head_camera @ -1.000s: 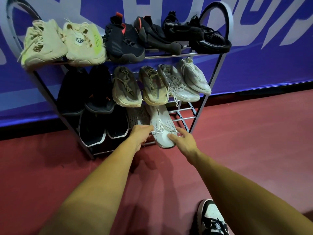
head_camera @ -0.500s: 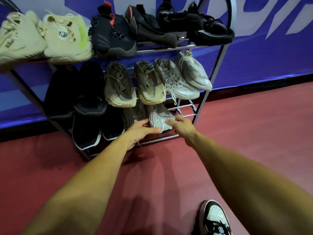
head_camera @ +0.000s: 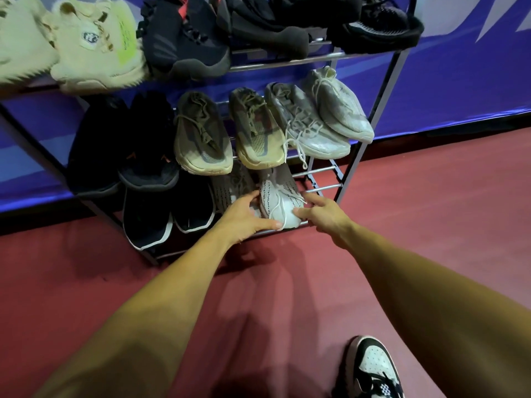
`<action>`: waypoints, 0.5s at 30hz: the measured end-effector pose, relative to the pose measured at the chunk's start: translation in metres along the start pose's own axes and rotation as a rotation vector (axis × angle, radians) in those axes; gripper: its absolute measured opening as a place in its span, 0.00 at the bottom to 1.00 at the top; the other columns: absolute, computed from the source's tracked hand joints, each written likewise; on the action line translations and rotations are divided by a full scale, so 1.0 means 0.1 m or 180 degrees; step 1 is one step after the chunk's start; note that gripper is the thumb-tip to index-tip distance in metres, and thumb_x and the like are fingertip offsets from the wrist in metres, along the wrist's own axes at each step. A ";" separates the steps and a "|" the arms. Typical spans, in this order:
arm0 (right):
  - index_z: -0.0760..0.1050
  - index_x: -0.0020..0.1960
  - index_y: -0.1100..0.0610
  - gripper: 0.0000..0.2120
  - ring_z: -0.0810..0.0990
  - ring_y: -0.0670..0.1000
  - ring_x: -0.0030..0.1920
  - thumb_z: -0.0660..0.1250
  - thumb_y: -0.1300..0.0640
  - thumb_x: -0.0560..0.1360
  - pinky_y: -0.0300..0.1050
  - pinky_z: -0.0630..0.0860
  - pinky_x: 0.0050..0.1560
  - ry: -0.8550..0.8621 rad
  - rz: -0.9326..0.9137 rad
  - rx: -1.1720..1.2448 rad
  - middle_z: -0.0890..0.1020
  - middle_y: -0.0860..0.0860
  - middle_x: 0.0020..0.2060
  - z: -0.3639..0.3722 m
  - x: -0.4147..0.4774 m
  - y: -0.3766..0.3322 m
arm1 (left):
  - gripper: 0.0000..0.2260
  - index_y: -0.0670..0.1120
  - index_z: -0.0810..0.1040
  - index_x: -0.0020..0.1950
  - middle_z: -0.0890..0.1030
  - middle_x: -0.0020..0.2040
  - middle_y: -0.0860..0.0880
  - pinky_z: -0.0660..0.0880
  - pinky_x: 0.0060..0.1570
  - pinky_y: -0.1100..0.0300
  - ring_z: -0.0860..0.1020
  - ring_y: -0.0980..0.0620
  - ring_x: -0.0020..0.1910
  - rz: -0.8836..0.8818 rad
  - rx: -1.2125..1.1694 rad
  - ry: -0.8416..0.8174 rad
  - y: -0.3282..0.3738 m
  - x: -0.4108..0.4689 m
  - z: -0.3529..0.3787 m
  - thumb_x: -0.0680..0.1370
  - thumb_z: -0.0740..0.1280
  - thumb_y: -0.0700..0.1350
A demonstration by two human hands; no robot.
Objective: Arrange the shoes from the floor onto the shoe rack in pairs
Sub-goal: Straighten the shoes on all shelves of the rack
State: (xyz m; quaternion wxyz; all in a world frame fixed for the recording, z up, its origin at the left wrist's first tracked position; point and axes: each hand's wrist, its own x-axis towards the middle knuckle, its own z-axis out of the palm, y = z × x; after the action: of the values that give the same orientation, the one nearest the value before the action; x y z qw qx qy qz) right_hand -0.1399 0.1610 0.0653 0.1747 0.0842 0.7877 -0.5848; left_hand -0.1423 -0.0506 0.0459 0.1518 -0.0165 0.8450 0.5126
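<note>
- A black-and-white sneaker (head_camera: 370, 369) stands on the red floor (head_camera: 416, 225), nearest the camera and well below the right grip (head_camera: 321, 212).
- Two bare forearms reach forward to the lowest shelf of the shoe rack (head_camera: 287, 62).
- The right grip pinches the toe of a white knit sneaker (head_camera: 280, 201), with the thumb on top of the toe and the fingers on its right flank.
- The left grip (head_camera: 247, 216) is spread wide. Its fingers lie against the same sneaker's left flank and its thumb stretches along under the toe.
- The white knit sneaker sits on the lowest shelf between the two grips, toe at the front rail and heel tucked under the shelf above.
- Its grey speckled partner (head_camera: 230, 188) lies just left of it, partly under the left grip.
- Further left of the left grip is a pair of black sneakers with white soles (head_camera: 149, 216).
- Above the grips, the middle shelf carries, left to right, a black pair (head_camera: 149, 147), an olive pair (head_camera: 201, 133) and a pale grey pair (head_camera: 339, 107).
- The top shelf holds a cream pair (head_camera: 97, 47) and several black shoes (head_camera: 184, 38).
- Behind the rack hangs a blue banner (head_camera: 459, 81).
</note>
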 end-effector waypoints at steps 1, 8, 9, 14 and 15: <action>0.77 0.56 0.50 0.12 0.76 0.36 0.27 0.68 0.65 0.78 0.24 0.66 0.25 0.0010 -0.0031 -0.0008 0.77 0.38 0.26 0.01 0.00 0.00 | 0.51 0.47 0.64 0.78 0.75 0.68 0.53 0.66 0.70 0.61 0.73 0.54 0.66 -0.0006 0.0017 0.0002 -0.01 0.01 0.00 0.60 0.84 0.53; 0.74 0.70 0.54 0.20 0.78 0.42 0.39 0.67 0.62 0.79 0.28 0.70 0.35 0.0139 -0.0037 -0.0140 0.78 0.43 0.39 0.07 0.15 -0.05 | 0.53 0.48 0.66 0.77 0.79 0.66 0.55 0.67 0.71 0.58 0.76 0.58 0.65 0.0041 0.0105 -0.0063 -0.02 0.09 -0.04 0.56 0.83 0.61; 0.73 0.71 0.53 0.21 0.78 0.43 0.40 0.67 0.62 0.79 0.29 0.70 0.36 0.0143 -0.0031 -0.0148 0.79 0.43 0.40 0.08 0.18 -0.02 | 0.50 0.48 0.68 0.76 0.80 0.65 0.55 0.68 0.71 0.59 0.77 0.58 0.64 0.0052 0.0119 -0.0058 -0.01 0.10 -0.04 0.58 0.83 0.58; 0.77 0.67 0.54 0.19 0.78 0.47 0.42 0.67 0.58 0.77 0.40 0.73 0.45 0.0325 -0.0099 -0.0333 0.80 0.46 0.42 0.16 0.34 0.02 | 0.42 0.55 0.72 0.71 0.82 0.59 0.59 0.72 0.67 0.60 0.79 0.60 0.60 0.0141 0.0086 0.0104 0.02 0.23 -0.06 0.59 0.81 0.61; 0.78 0.66 0.54 0.18 0.78 0.48 0.43 0.68 0.57 0.76 0.42 0.73 0.47 0.0339 -0.0119 -0.0391 0.80 0.46 0.43 0.17 0.36 0.02 | 0.39 0.56 0.72 0.71 0.81 0.58 0.60 0.72 0.65 0.62 0.79 0.60 0.59 0.0130 0.0145 0.0169 0.04 0.24 -0.06 0.62 0.80 0.59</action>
State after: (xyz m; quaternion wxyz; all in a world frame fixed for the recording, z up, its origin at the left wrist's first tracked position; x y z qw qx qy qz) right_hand -0.1691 0.1425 0.0458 0.1264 0.0896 0.8316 -0.5333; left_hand -0.1677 -0.0506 0.0456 0.1191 -0.0094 0.8603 0.4956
